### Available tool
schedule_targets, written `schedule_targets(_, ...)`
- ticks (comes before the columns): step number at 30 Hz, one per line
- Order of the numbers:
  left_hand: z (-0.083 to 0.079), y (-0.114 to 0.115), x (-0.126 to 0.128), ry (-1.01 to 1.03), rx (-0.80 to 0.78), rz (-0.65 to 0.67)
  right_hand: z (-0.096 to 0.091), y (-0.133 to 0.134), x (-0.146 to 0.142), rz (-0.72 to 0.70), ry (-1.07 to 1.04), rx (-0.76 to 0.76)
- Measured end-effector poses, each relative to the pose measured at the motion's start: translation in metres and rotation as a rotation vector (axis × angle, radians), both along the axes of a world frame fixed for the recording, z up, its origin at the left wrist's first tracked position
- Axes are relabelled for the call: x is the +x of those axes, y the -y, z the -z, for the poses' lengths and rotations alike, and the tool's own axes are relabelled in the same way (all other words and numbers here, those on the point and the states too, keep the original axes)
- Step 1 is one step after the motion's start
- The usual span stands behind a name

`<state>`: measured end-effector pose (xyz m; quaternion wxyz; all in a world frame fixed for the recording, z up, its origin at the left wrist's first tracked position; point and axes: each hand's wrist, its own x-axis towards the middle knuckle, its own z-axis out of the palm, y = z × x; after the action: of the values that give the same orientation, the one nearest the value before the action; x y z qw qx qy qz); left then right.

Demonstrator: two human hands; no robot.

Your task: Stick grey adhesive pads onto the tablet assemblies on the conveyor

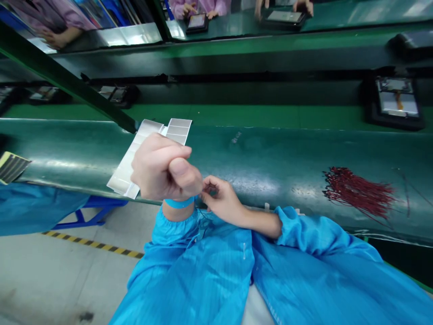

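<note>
- From the head view, the left hand (162, 169) was raised over the near edge of the green bench (270, 158), its fingers curled into a fist with the thumb folded across them; whether anything lay inside could not be told.
- The blue wristband (179, 204) was around the left wrist, just above the gathered cuff of the blue sleeve.
- The right hand (225, 198) was just beside that wrist, fingers bent and thumb near the forefinger, leaving a small gap between them. Whether the fingertips had hold of the band could not be told, as the left hand partly hid them.
- The step in hand looked like seeing to the wristband; a next move there would call for a steady left wrist and a light pinch from the right fingers.
- The label sheets (123, 174) lay on the bench behind the left fist, partly covered by it in this view.
- The bundle of red wires (360, 192) lay on the bench well to the right, apart from both hands.
</note>
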<state>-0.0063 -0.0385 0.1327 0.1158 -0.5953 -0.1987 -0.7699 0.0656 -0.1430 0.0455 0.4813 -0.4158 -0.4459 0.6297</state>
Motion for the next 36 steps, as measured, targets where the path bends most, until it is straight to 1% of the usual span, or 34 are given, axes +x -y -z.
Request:
schedule_targets(2,0.009,-0.003,-0.007,-0.084,-0.081,0.000,-0.001,-0.001,-0.001,0.002,-0.003,-0.011)
schedule_targets(6,0.025,-0.010,-0.018,-0.197,-0.324,0.079,-0.006,-0.004,-0.001,-0.016,-0.047,-0.075)
schedule_targets(9,0.032,-0.018,-0.019,-0.223,-0.399,0.038,-0.005,-0.005,-0.001,-0.057,-0.061,-0.130)
schedule_targets(12,0.033,-0.024,-0.015,-0.325,-0.434,0.036,0.000,-0.003,-0.003,-0.117,-0.089,-0.213)
schedule_targets(15,0.034,-0.030,-0.009,-0.437,-0.396,0.055,0.005,0.001,-0.004,-0.119,-0.129,-0.260)
schedule_targets(17,0.036,-0.035,-0.006,-0.517,-0.319,0.011,0.007,0.003,-0.003,-0.121,-0.122,-0.251)
schedule_targets(20,0.043,-0.045,-0.002,-0.621,-0.247,-0.073,0.008,0.002,-0.001,-0.165,-0.011,-0.196)
schedule_targets(23,0.046,-0.050,0.000,-0.666,-0.256,-0.097,0.007,-0.003,-0.003,-0.141,0.065,-0.150)
schedule_targets(29,0.045,-0.053,-0.004,-0.716,-0.256,-0.055,0.016,-0.020,-0.006,-0.148,0.020,-0.165)
schedule_targets(31,0.045,-0.055,-0.006,-0.727,-0.252,-0.051,0.021,-0.027,-0.005,-0.087,0.069,-0.104)
schedule_targets(34,0.045,-0.061,-0.005,-0.749,-0.226,-0.033,0.026,-0.036,-0.005,0.089,0.185,0.021)
schedule_targets(36,0.046,-0.065,-0.002,-0.766,-0.189,-0.017,0.028,-0.040,-0.006,0.160,0.178,0.020)
